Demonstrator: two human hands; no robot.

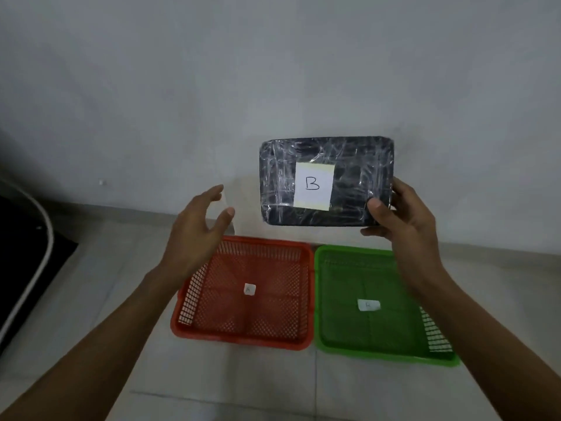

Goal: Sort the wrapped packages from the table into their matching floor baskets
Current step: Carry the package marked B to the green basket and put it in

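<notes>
Two bare forearms at the lower corners of the frame, reaching up toward the middle. Right hand (397, 214), right of centre, its grip closed on the lower right corner of a dark plastic-wrapped package (326, 180) with a white label (314, 186) marked B, held upright in the air against the pale wall (273, 71); left hand (197, 226), left of centre, grip wide and holding nothing, apart from the package. On the tiled floor (243, 384) below, red basket (246, 293) and green basket (376, 305) side by side, each with a small paper tag inside.
</notes>
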